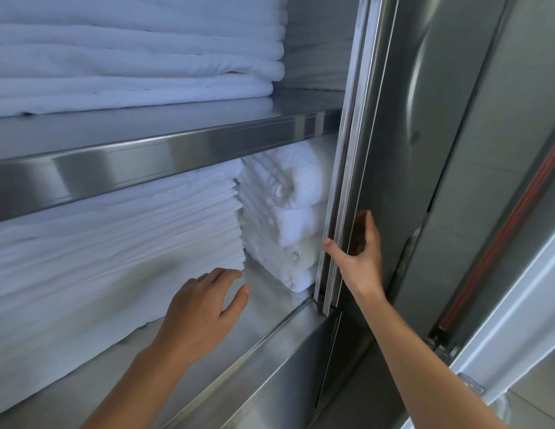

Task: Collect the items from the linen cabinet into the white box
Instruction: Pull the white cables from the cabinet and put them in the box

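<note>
Here, the cabinet (271, 331) stands open, a steel body with a shelf (146, 156) crossing it from left to right. On the shelf lies a stack of folded white linen (130, 57), reaching out of view at the top. Below it, on the cabinet floor, a taller pile of folded white sheets (115, 243) fills the left side. Just right of that pile, at the far right of the compartment, are thick white towels (288, 230), folded and stacked one on another with their rounded folds facing out. A narrow gap parts the sheets from the towels.

The left hand (202, 305) reaches into the lower compartment, palm down and holding nothing. Its fingers are loose and nearly straight, their tips at the near right corner of the sheets; whether they touch the cloth cannot be told.

The right hand (360, 261) is on the sliding door (387, 150) at the right of the opening. Its fingers lie flat and spread on the door's steel face, and its thumb sticks out left past the door's edge, in front of the towels. It is not closed around anything.
</note>
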Demonstrator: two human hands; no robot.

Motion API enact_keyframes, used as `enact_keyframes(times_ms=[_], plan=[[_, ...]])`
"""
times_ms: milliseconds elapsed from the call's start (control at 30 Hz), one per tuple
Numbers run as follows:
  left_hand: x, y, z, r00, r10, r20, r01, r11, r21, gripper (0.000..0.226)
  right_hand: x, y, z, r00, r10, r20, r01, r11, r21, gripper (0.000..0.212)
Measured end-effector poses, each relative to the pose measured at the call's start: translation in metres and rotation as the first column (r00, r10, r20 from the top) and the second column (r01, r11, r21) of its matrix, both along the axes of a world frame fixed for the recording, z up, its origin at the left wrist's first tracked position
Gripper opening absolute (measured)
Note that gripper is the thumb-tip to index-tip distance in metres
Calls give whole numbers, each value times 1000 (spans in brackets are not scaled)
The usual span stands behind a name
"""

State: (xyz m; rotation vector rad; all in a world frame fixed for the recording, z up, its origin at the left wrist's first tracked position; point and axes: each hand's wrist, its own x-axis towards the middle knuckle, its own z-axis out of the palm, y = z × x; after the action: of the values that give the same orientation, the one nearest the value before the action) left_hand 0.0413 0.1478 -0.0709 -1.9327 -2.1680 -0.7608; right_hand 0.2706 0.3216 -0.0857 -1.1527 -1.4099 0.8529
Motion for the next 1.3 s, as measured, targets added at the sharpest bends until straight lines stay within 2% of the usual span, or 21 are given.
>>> enact_keyframes(times_ms=[367,700,900,1067,1300], plan=[[3,-17,5,999,-38,13,37,999,18,54,-16,-51,-7,997,38,62,-43,995,92,110],[-16,-93,-4,999,-15,-40,14,1000,-26,47,-48,-123,-6,991,72,117,-82,993,87,109],[-19,-152,-6,990,0,-141,1,1000,2,42,-75,-183,-10,978,124,168,-141,986,92,108],[-20,-204,-10,988,66,-142,-65,998,12,41,-94,-227,-12,972,153,180,-174,979,108,106],[-16,-270,-5,952,262,-159,-266,964,-1,40,-109,-265,-6,953,238,186,-253,965,62,111]])
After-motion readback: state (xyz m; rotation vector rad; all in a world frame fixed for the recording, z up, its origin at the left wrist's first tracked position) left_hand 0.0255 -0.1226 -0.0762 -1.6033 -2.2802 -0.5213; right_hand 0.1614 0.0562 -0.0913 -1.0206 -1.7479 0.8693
